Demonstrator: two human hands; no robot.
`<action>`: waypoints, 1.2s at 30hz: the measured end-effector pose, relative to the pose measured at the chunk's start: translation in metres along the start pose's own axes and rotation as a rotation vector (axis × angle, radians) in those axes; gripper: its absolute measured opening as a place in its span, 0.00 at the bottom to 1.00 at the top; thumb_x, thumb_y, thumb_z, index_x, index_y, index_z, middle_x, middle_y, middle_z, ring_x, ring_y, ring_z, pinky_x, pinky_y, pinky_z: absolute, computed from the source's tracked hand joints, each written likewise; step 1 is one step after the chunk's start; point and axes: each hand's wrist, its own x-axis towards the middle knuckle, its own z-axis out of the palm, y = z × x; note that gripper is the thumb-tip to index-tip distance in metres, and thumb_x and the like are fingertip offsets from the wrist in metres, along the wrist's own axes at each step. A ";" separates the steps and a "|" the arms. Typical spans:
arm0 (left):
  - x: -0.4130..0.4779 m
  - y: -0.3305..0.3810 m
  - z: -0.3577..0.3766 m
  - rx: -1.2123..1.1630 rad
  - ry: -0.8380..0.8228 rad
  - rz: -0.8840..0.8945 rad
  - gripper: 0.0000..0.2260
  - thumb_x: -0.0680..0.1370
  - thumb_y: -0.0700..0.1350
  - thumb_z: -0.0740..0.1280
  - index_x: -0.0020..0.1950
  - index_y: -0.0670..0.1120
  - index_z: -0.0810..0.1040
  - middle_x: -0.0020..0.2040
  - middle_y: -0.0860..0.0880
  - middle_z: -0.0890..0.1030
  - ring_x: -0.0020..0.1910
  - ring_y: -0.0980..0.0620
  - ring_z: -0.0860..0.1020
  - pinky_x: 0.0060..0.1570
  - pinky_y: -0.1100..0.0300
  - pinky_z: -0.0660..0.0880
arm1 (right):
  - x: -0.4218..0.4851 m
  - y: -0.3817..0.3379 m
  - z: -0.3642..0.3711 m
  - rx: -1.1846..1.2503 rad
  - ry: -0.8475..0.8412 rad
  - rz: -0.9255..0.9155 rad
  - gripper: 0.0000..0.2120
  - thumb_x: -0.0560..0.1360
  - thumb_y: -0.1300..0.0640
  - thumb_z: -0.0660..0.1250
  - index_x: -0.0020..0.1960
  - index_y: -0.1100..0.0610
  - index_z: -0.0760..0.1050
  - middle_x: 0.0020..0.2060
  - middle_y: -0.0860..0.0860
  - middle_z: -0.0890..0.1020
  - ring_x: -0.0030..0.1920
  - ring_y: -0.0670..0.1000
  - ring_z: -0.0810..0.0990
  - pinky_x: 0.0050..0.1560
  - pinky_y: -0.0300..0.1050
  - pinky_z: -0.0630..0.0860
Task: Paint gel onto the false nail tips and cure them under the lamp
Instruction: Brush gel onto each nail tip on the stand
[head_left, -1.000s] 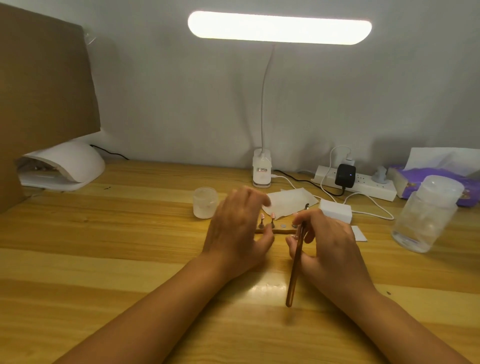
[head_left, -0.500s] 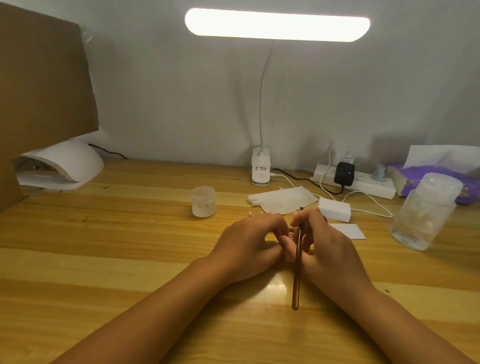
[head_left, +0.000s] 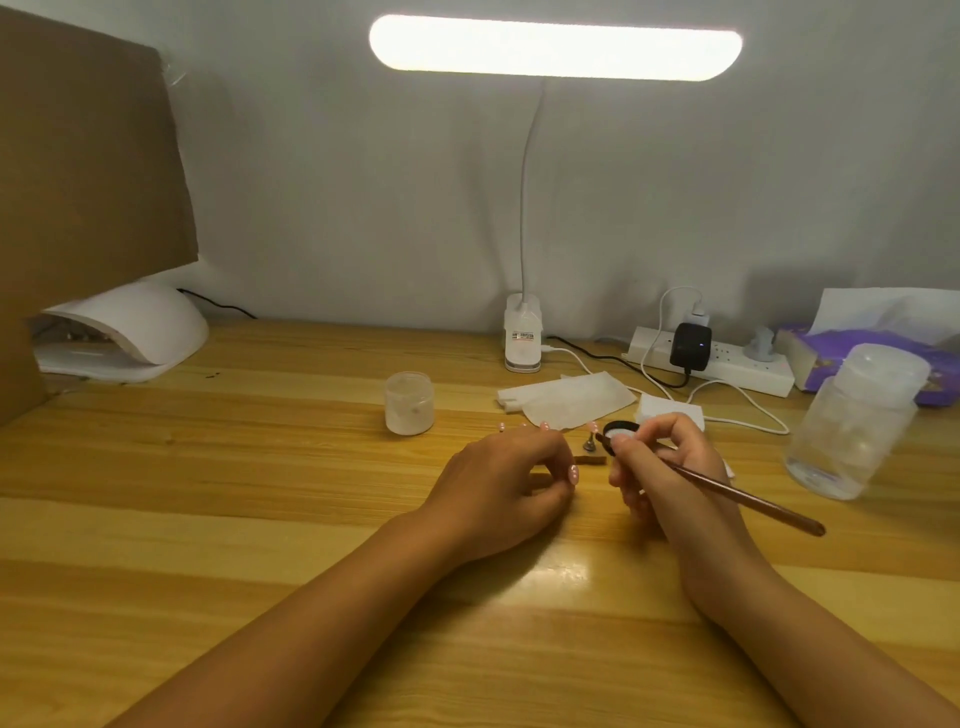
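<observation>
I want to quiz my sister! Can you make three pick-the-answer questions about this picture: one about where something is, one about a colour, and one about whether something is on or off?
1. Where does the white curing lamp stand? A) far left B) middle C) far right
2. What colour is the brush handle? A) blue B) brown C) white
3. The desk lamp is: A) dark B) knocked over C) lit
Answers: 1 A, it sits at the picture's left edge; 2 B, the handle in the right hand looks reddish brown; 3 C, its bar glows bright white.
</observation>
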 end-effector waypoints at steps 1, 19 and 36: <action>0.000 0.000 0.000 0.001 0.001 0.003 0.06 0.78 0.50 0.68 0.46 0.60 0.72 0.48 0.59 0.79 0.38 0.71 0.71 0.38 0.67 0.62 | 0.000 -0.001 0.000 0.014 0.009 0.014 0.07 0.76 0.53 0.67 0.46 0.56 0.72 0.28 0.50 0.80 0.26 0.43 0.73 0.24 0.35 0.69; 0.001 -0.002 0.000 -0.003 0.016 0.021 0.09 0.76 0.48 0.71 0.44 0.60 0.73 0.46 0.59 0.79 0.39 0.65 0.72 0.38 0.64 0.65 | 0.001 0.004 0.005 -0.241 -0.044 0.018 0.06 0.76 0.58 0.66 0.42 0.58 0.72 0.26 0.52 0.80 0.25 0.42 0.75 0.30 0.44 0.72; 0.001 -0.006 0.002 -0.061 0.025 0.018 0.07 0.76 0.47 0.71 0.45 0.59 0.76 0.46 0.60 0.80 0.47 0.62 0.77 0.47 0.56 0.73 | -0.002 -0.003 0.003 0.016 0.067 0.014 0.10 0.74 0.50 0.70 0.47 0.56 0.75 0.33 0.51 0.83 0.26 0.43 0.74 0.25 0.34 0.69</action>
